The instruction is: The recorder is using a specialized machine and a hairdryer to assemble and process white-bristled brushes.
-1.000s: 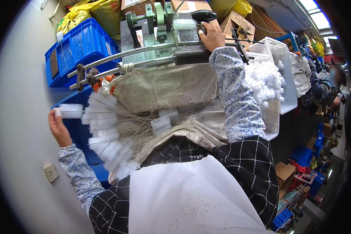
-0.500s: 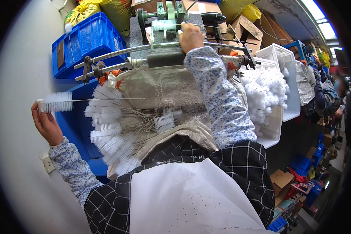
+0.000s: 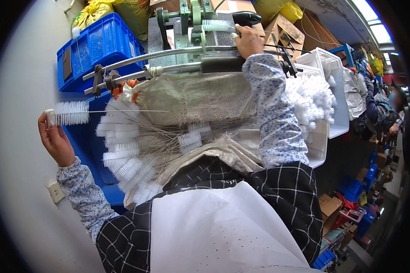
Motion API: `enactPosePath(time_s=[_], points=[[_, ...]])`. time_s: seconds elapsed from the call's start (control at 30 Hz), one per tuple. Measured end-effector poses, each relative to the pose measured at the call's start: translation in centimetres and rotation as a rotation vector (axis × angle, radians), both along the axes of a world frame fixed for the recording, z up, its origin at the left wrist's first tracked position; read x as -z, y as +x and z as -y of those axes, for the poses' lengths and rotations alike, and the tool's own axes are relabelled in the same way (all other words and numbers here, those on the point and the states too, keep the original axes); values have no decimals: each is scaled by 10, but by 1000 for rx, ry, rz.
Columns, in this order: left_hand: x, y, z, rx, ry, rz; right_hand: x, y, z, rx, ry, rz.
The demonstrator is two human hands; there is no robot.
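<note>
At the left, my left hand [image 3: 57, 141] is closed on a white bottle brush [image 3: 73, 113] by its bristle end; the thin wire stem points right. My right hand [image 3: 249, 42] reaches to the bench machine [image 3: 184, 18] at the top. Its fingers close at the right end of a second bottle brush [image 3: 217, 25], whose bristles lie just right of the green wheel [image 3: 196, 13]. That brush's wire runs on past my hand to the right. Below the hand, a dark roller [image 3: 222, 63] sits along the metal rods [image 3: 173, 54]. White material covers some fingertips on both hands.
Several white brushes [image 3: 127, 154] fan out over sacking [image 3: 196, 98] on my lap, above a blue bin [image 3: 108, 189]. More brushes [image 3: 310, 100] fill a white tub [image 3: 321, 150] at right. A blue crate [image 3: 95, 50] stands far left. Another person [image 3: 378, 102] works far right.
My right hand has shifted right with the brush at the machine, and the dark roller has slid right along the rods. My left hand keeps its brush nearly in place.
</note>
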State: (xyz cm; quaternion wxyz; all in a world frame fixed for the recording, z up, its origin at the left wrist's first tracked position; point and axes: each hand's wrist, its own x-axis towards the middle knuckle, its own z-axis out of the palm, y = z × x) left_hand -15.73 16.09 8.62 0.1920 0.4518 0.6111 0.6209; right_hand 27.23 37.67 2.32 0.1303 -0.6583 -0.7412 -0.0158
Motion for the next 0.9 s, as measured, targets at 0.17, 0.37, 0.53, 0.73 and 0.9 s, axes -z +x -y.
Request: enactPosePath(time_s=[0.17,0.37,0.53,0.73,0.9], points=[[5,13,-11,118,45,145,9,42,-35,-10,-122,-109],[4,51,-31,372,-14,281,-5,71,-41,-142,-133,216],[9,74,-38,589,-115,421,-22,119,-36,-82,-217,-14],[1,112,-36,717,-215,557,-90,79,58,-517,-878,-488],[15,168,-28,842,-249,325,-74,-36,127,-596,-1153,-705]])
